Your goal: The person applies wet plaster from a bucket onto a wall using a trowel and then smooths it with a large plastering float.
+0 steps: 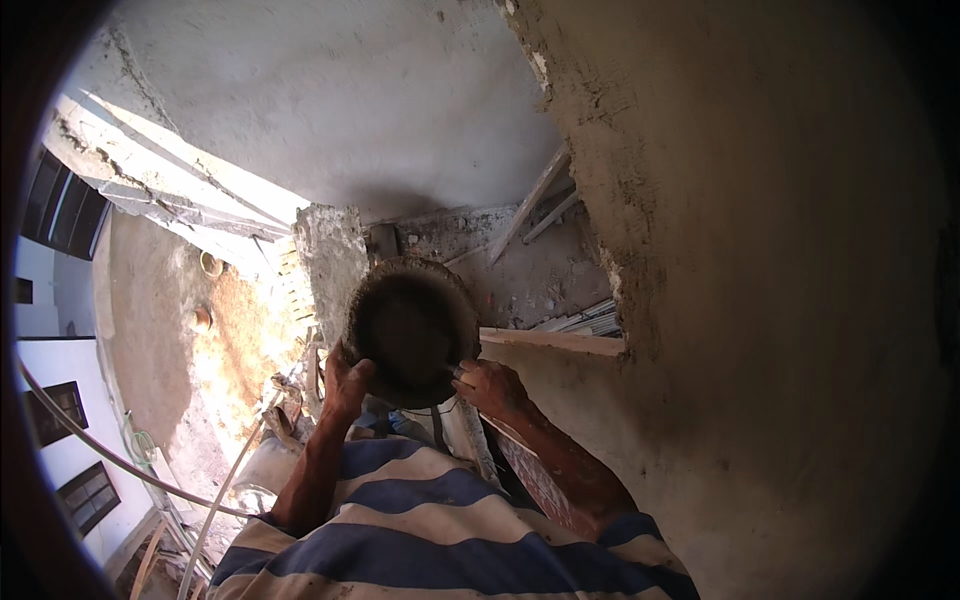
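A round, dark, mortar-crusted pan (408, 315) is held in front of me at waist to chest height, its inside shadowed. My left hand (348, 380) is closed on its left rim, thumb toward the inside. My right hand (487, 388) is closed at the lower right rim, with a small pale object, possibly a tool handle, at its fingers; I cannot make out exactly what it is. Below the pan, my striped shirt and part of my legs show, beside narrow boards.
A rough plastered wall (760, 280) fills the right, around an opening with leaning battens (530, 205) and a wooden sill plank (550, 340). A broken pillar (328, 250) stands left. Far below are a sunlit yard (150, 310), windows and long poles (110, 450).
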`<state>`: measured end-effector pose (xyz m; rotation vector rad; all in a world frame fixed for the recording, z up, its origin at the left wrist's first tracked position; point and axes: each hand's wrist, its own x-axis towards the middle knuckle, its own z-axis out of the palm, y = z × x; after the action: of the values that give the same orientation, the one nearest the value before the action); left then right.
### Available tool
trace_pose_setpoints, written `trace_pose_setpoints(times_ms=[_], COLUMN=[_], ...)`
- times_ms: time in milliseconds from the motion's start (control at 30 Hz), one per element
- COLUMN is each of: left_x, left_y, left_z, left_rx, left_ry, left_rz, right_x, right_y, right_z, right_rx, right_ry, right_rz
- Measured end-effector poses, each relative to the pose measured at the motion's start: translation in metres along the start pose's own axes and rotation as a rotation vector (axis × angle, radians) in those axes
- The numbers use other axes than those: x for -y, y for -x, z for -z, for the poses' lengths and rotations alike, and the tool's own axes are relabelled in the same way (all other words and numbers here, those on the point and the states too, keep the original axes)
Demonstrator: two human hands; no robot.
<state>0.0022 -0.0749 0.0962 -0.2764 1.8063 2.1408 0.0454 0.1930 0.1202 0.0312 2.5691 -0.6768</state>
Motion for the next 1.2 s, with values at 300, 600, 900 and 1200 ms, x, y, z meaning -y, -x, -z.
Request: trace_pose_setpoints(times_ms=[300, 600, 900, 1200], left_x=[-0.045, -0.06, -0.045, -0.016], left_y=[-0.083, -0.143, -0.113, -0.042], left_z=[0.05, 0.098, 0.056, -0.041], left_rx=[-0.188, -0.336, -0.22, -0.043], left_ry=[0.079, 0.032, -0.051, -0.519], left_rz=[-0.144, -0.152, -0.082, -0.005], right_x=[0.098, 0.034, 0.062, 0.018], right_y=[-0.098, -0.179, -0.054, -0.081], right_z=[0.121, 0.297, 0.215, 0.021], right_rx=[0.099, -0.429, -0.366, 0.097], right_ry=[-0.213, -0.604, 0.014, 0.88], right_rz=[0.263, -0.02, 0.043, 0.186])
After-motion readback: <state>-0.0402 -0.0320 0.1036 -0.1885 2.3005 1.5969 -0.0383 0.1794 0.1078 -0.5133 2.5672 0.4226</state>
